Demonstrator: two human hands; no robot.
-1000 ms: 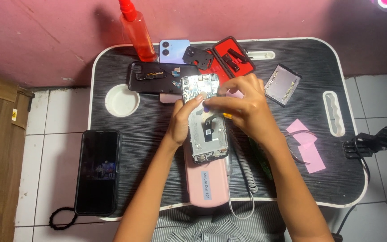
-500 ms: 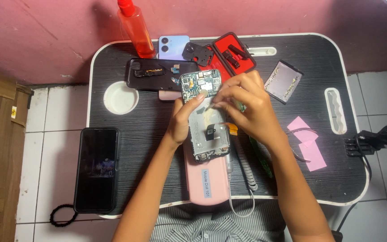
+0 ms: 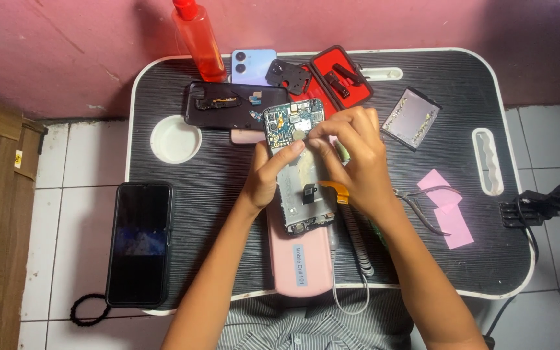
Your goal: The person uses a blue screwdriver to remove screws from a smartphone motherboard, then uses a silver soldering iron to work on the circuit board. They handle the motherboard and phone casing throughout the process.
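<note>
Phone [image 3: 299, 175], back off, board exposed, lies mid-tabletop on a pink case [image 3: 301, 259]. Left hand [image 3: 268, 175] steadies its left edge, thumb on the frame. Right hand [image 3: 351, 155] pinches at the board's top, fingertips closed on something too small to tell. Step looks like board work; next needs fine grip. Tweezers [image 3: 422, 207] lie near right.

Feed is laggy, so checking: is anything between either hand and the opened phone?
Nothing visible. The left hand grips the opened phone by its left edge, and the right hand rests its fingertips on the circuit board at the top. Both are in direct contact.
</note>
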